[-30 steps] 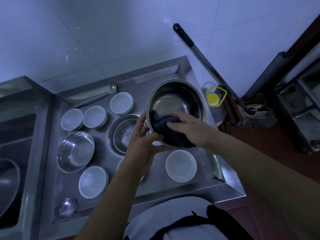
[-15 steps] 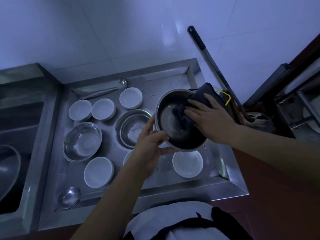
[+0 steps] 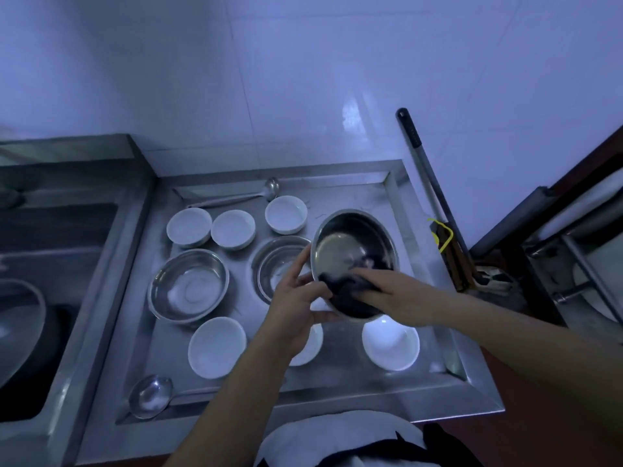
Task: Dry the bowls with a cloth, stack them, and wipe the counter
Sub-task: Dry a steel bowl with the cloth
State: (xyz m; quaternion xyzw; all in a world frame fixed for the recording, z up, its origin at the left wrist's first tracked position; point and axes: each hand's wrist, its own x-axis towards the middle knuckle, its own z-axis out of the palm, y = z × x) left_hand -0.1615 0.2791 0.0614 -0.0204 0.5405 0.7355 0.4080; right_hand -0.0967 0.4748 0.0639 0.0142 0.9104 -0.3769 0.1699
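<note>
- The steel counter (image 3: 337, 392) had a raised rim and carried bowls and ladles.
- A large steel bowl (image 3: 340, 244) was held tilted above the counter's right side.
- Two more steel bowls sat on the counter, one at left (image 3: 188, 284), one in the middle (image 3: 273, 261).
- The left grip (image 3: 296, 298) held the tilted bowl's near-left rim.
- The right grip (image 3: 401, 294) pressed a dark cloth (image 3: 347, 294) into the bowl's near side, fingers curled on it.
- Small white bowls stood far (image 3: 286, 214) and near (image 3: 391, 345).
</note>
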